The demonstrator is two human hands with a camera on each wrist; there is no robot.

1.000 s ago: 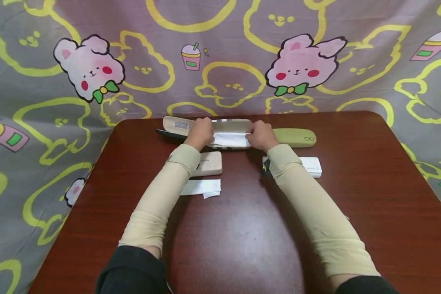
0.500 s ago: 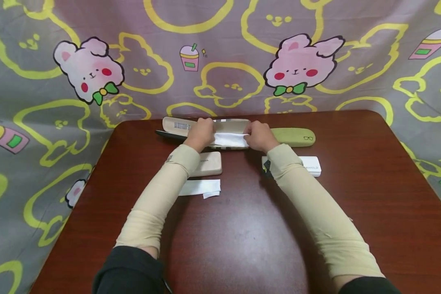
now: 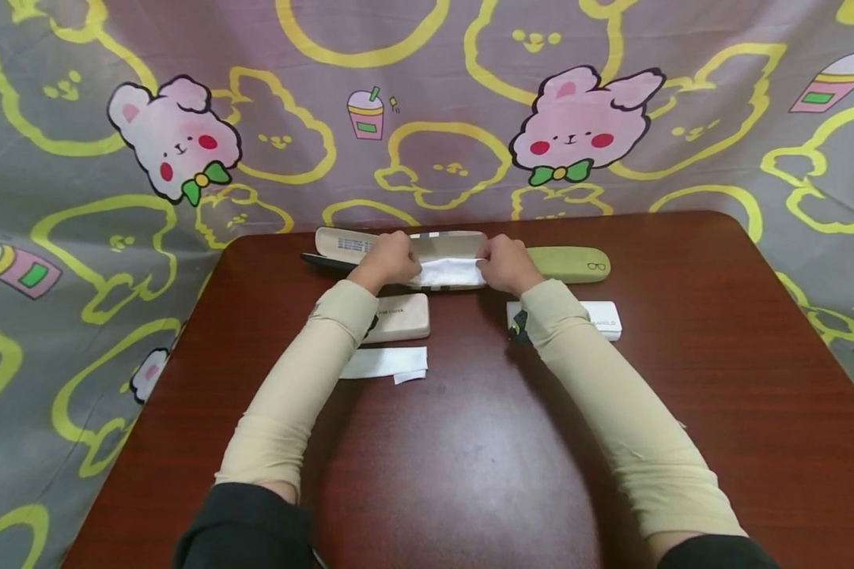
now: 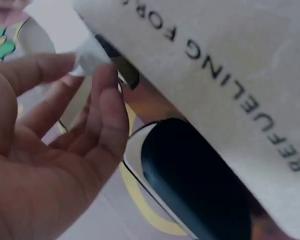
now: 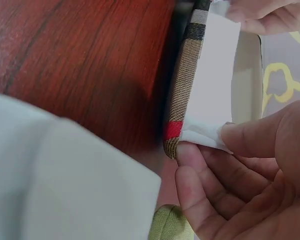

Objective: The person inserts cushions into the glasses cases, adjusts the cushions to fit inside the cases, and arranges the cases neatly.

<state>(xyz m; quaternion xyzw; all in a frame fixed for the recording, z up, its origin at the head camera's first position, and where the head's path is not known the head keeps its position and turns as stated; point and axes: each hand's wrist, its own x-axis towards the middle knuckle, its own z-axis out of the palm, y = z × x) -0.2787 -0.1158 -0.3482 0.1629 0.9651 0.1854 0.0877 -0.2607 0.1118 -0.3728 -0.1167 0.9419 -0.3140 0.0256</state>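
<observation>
A white cloth [image 3: 450,273] lies in an open plaid glasses case [image 5: 189,75] at the back of the table, its pale-lined lid raised behind. My left hand [image 3: 390,259] pinches the cloth's left end between thumb and fingers, as the left wrist view shows. At the other end, my right hand [image 5: 255,175] holds the cloth's corner with the thumb on top; the fingertips touch the case's plaid end. Just left stands an open black glasses case [image 4: 190,170], partly hidden behind my left hand in the head view.
To the right lies a green glasses case [image 3: 569,265]. Nearer are a cream case [image 3: 404,316] and a white case [image 3: 603,320], both partly covered by my sleeves. A folded white cloth [image 3: 387,362] rests in front of the cream case on the brown table [image 3: 462,442].
My left hand has shifted and turned slightly at the cloth's left end, and its forearm has moved a little left. The right hand keeps its hold almost in place.
</observation>
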